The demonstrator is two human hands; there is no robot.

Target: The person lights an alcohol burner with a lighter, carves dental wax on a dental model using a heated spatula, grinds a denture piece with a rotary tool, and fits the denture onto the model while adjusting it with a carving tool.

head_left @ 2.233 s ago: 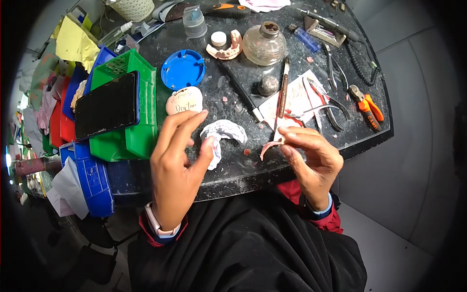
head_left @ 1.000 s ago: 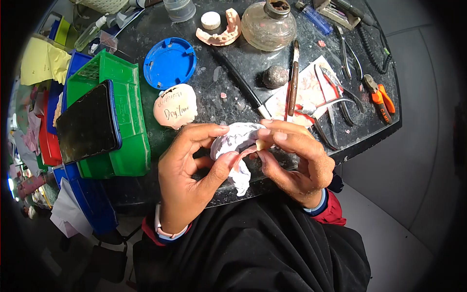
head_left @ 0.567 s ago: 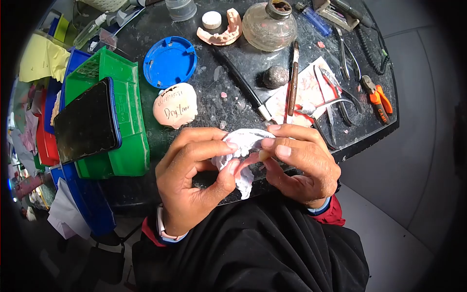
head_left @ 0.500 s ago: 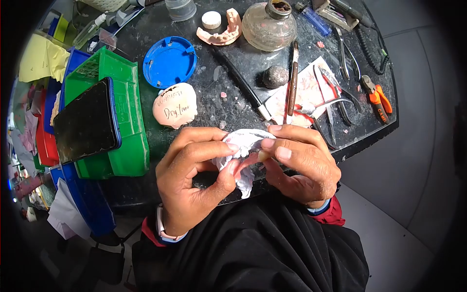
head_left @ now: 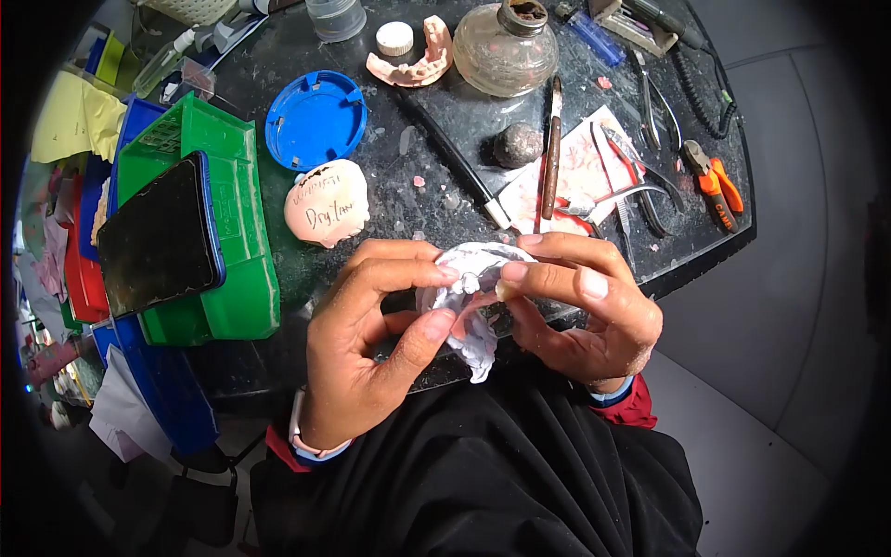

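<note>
My left hand (head_left: pixel 376 334) grips the left side of a white plaster dental cast (head_left: pixel 476 357), its index finger on top and its thumb low on the near side. My right hand (head_left: pixel 589 311) pinches at the cast's right side, with index finger and thumb at a pink denture-like piece (head_left: pixel 475 306) that lies against the cast. A small yellowish tooth-like bit shows by the right fingertips. Fingers hide part of both pieces. Beyond the left hand, a pink plaster base (head_left: pixel 327 209) with handwriting rests on the black bench.
A phone (head_left: pixel 160 237) leans on a green bin (head_left: pixel 243 195) at left. Behind lie a blue lid (head_left: pixel 316 121), pink jaw cast (head_left: pixel 413 67), glass burner (head_left: pixel 506 56) and black pen (head_left: pixel 452 153). Several pliers, including orange-handled cutters (head_left: pixel 713 186), and a wax carver (head_left: pixel 552 153) lie right.
The view has shifted slightly. My right hand has moved a little to the right, its fingers spread somewhat, and more of the pink piece shows. Both hands keep hold.
</note>
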